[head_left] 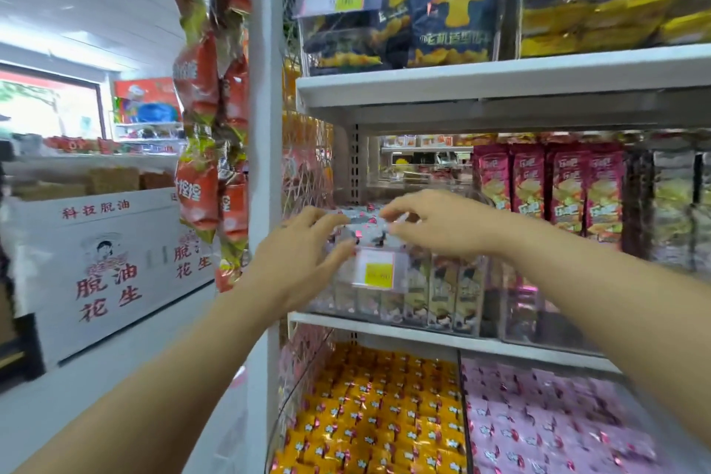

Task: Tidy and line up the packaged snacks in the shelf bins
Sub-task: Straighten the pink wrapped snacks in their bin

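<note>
I have both hands up at the clear bin (442, 319) on the left end of the middle shelf (500, 344). My left hand (304, 254) is fairly open, its fingers spread and nearly straight, their tips resting on the snack packets (365, 233) piled at the top of the bin, thumb just above the price tag (379, 269). My right hand (434, 227) is curled, thumb and forefinger pinching the edge of one of those packets, though blur softens the detail. More packets stand upright in a row lower in the bin. Tall pink bags (569, 189) stand just to the right.
</note>
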The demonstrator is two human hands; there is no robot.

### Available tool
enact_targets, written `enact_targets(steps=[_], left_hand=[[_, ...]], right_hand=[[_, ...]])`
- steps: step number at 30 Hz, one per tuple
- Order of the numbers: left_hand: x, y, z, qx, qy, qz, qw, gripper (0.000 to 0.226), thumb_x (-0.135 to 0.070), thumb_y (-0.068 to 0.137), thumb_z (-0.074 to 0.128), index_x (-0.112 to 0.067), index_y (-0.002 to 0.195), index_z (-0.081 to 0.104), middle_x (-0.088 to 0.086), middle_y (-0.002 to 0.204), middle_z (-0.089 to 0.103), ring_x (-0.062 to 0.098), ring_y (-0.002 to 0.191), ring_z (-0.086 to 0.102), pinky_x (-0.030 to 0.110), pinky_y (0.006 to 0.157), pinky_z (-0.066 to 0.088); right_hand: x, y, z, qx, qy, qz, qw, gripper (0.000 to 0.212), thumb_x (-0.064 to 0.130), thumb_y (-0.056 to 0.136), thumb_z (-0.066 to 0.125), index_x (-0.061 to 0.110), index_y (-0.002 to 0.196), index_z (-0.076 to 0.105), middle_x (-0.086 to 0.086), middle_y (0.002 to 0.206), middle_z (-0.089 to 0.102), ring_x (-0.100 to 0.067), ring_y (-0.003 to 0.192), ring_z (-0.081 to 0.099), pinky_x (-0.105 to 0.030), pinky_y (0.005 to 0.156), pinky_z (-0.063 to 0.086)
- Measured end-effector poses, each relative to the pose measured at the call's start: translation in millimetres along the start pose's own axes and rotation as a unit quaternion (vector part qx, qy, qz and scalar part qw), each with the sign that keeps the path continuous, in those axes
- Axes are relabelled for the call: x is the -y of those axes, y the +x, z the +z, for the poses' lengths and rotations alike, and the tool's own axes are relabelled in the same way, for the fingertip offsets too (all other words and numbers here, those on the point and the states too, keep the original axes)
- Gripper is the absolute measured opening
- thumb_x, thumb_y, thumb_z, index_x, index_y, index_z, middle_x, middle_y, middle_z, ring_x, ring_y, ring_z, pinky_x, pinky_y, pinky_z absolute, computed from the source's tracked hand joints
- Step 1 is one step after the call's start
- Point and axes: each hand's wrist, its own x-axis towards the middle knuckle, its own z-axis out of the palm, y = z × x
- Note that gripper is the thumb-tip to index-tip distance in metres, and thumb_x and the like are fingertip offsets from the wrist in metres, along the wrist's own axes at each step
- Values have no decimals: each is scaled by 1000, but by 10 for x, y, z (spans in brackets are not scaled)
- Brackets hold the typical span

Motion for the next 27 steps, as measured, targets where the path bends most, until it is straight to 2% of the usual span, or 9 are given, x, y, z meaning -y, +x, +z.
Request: enact_targets(steps=[2,4,6,11,13,17,22,25,27], left_hand=[[6,154,-78,1,-23,-3,1000,39,-34,100,38,-24,137,43,-2,137,42,18,110,52,34,90,44],[3,343,-138,16,-22,6,1000,36,-20,100,43,-19,136,49,1,138,46,20,116,52,33,95,42],[-1,535,-172,47,-6,17,999,36,-15,99,45,-17,133,54,2,137,52,19,123,50,28,100,38],[18,929,-153,150,48,33,987,23,-16,93,57,-16,112,70,-1,112,69,13,95,61,22,85,47],[53,996,-145,159,34,34,986,19,-20,90,62,-18,106,72,-6,105,70,6,80,57,16,70,44],[104,1116,-41,173,33,47,983,17,-20,90,62,-18,106,69,-7,103,68,3,77,53,6,61,36],[113,1178,70,175,49,71,981,11,-19,91,61,-14,97,69,-8,87,60,6,76,52,9,60,34],[102,1211,101,191,36,81,978,12,-22,93,59,-16,98,68,-7,91,59,7,77,51,15,67,35],[102,1220,104,199,17,86,976,9,-24,95,56,-21,93,64,-14,85,54,-1,70,48,12,64,34]], right_hand=[[-61,194,-60,-18,-11,12,1000,35,20,101,39,17,134,52,2,136,54,-1,96,54,-5,75,34],[-140,400,-57,4,-41,20,999,34,16,100,41,14,131,55,0,136,54,-10,115,54,-11,86,32],[-223,571,-45,39,-56,24,997,32,19,99,46,13,129,57,-1,133,57,-14,116,54,-17,87,36],[-348,858,-15,88,-38,0,995,26,31,94,56,15,112,66,2,112,66,-10,92,57,-20,75,40],[-367,896,24,100,-23,-9,995,21,29,93,58,13,104,67,6,93,65,-6,77,54,-17,66,39],[-474,984,23,111,0,0,994,17,23,91,60,10,82,64,11,62,52,0,50,43,-9,48,37],[-488,1026,-30,156,-32,-2,987,17,20,88,61,8,77,59,-4,65,47,-12,53,39,-25,55,37],[-505,1066,38,139,-46,4,989,28,26,87,66,-1,80,62,-19,73,50,-16,65,43,-30,63,39],[-518,1074,76,127,-48,1,991,28,27,86,66,5,72,56,-11,69,47,-18,66,42,-30,63,39]])
